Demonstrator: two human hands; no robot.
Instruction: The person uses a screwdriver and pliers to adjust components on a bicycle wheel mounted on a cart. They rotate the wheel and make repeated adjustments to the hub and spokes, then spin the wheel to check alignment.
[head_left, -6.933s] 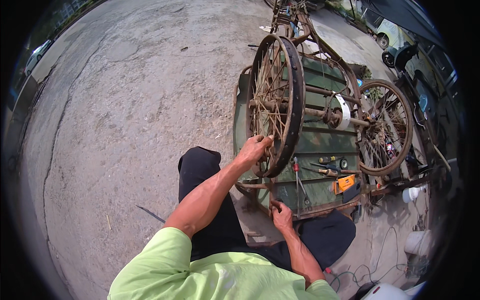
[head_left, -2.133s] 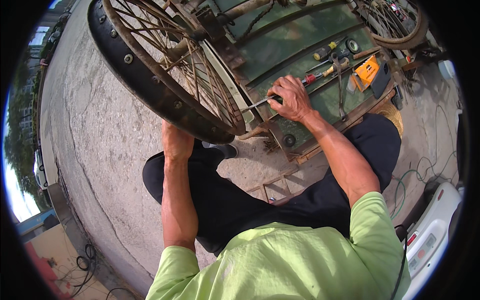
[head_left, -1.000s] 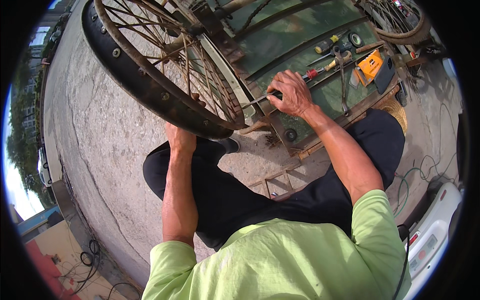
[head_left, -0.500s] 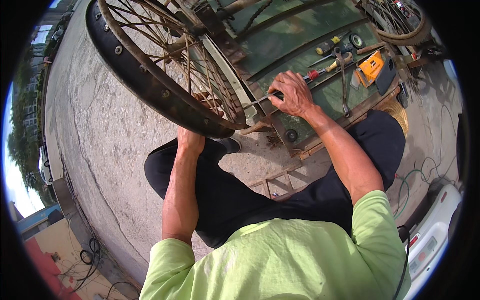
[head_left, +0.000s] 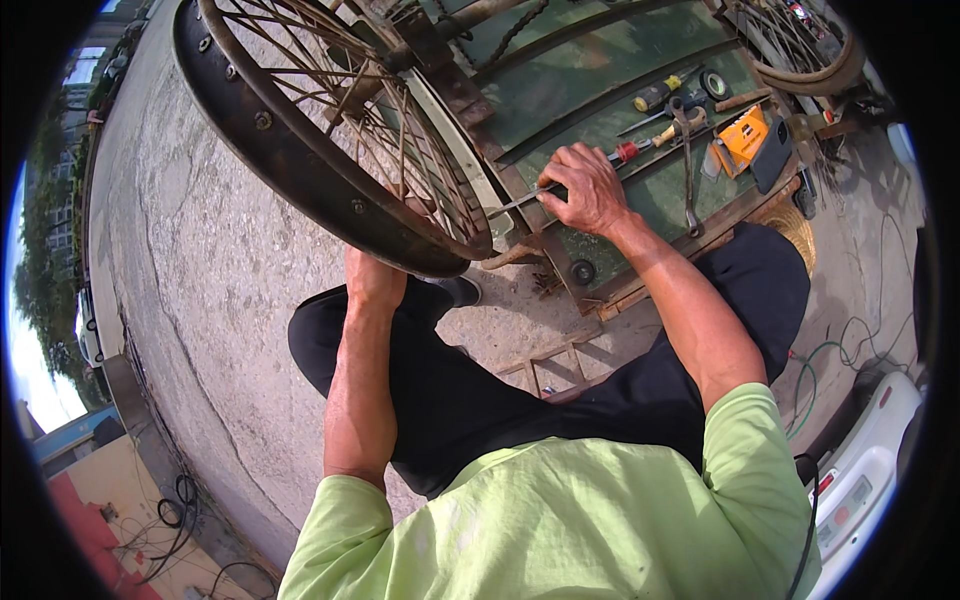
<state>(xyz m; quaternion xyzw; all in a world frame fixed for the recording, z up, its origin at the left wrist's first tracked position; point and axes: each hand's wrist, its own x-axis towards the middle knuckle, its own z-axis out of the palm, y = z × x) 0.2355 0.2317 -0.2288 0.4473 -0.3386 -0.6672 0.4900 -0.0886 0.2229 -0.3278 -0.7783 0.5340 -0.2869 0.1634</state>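
Near the right fingers [head_left: 567,166] lies an orange box [head_left: 743,137].

**Green ribbed panel [head_left: 565,108] strewn with tools**

A yellow-and-black screwdriver [head_left: 655,94] lies near a tape roll [head_left: 714,84]. Below, a long wrench [head_left: 690,185] crosses a wooden-handled tool [head_left: 694,121]. An orange box [head_left: 743,137] sits just beside a dark smartphone [head_left: 770,157]; a small black disc [head_left: 582,272] rests near the corner.

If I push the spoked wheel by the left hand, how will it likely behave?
The spoked wheel would probably turn rather than slide, since it appears mounted at its hub. Its rim looks like metal, so expect little flex. The brown, rusty-looking spokes may feel rough rather than slippery.
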